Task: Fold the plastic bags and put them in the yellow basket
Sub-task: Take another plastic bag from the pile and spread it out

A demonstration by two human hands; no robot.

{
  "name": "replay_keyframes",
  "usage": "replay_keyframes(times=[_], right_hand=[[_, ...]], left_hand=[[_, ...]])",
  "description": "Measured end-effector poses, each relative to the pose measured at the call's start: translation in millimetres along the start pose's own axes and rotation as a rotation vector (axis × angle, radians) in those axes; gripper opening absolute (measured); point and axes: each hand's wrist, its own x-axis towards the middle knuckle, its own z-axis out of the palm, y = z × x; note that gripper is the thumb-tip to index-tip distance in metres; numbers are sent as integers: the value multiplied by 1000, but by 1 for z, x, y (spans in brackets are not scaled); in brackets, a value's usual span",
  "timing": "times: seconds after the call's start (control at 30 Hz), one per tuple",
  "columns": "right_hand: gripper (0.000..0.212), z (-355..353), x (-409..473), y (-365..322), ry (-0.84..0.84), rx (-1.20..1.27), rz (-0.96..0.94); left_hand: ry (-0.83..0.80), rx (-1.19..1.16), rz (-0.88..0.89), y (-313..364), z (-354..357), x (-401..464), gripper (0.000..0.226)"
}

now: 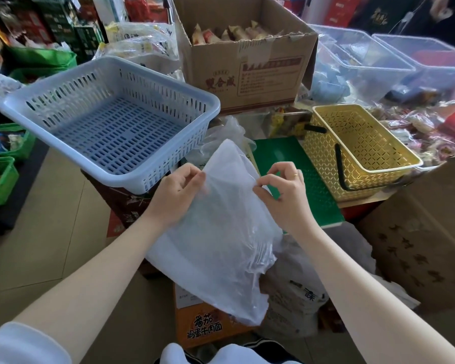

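A translucent white plastic bag [221, 232] hangs in front of me, held up by both hands. My left hand [176, 191] pinches its left upper edge. At the right upper edge my right hand [284, 195], with a ring on one finger, pinches the bag too. The bag's lower end droops toward an orange carton. The yellow basket [394, 166] with black handles stands to the right on a green surface and looks empty. More crumpled plastic bags [226, 135] lie behind the held one.
A pale blue slotted basket [32, 111] sits tilted on a brown box at the left. A big open cardboard box [247, 61] of wrapped snacks stands behind. Clear tubs [365, 56] are at the back right, a brown carton [418, 245] at the right, green crates [0, 177] at the left.
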Motion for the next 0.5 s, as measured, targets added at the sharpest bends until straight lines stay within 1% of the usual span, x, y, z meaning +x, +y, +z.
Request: replay_keyframes(times=[0.03,0.1,0.17,0.2,0.27,0.33,0.37,0.4,0.47,0.5], right_hand=[[8,-2,2,-2,-7,-16,-43],[7,-9,5,-9,-117,83,-61],[9,-12,6,-14,-221,178,-7],[11,-12,6,-17,-235,214,37],[15,-9,6,-20,-160,309,159],[13,-7,4,-22,-62,365,264],[7,-7,1,-22,-62,368,270],[7,-8,-1,-23,-99,352,242],[40,-8,-7,-21,-211,191,114],[48,-9,-9,-18,-222,49,11]], left_hand=[[-38,4,12,3,-2,5,33],[-84,-4,56,15,-5,16,37],[-88,7,131,30,-3,25,27],[-61,43,170,36,-1,28,22],[38,132,208,37,4,29,20],[131,172,190,28,10,26,19],[160,178,174,23,12,24,19],[176,183,161,19,15,22,19],[194,200,149,14,19,20,20],[202,206,151,14,20,19,21]])
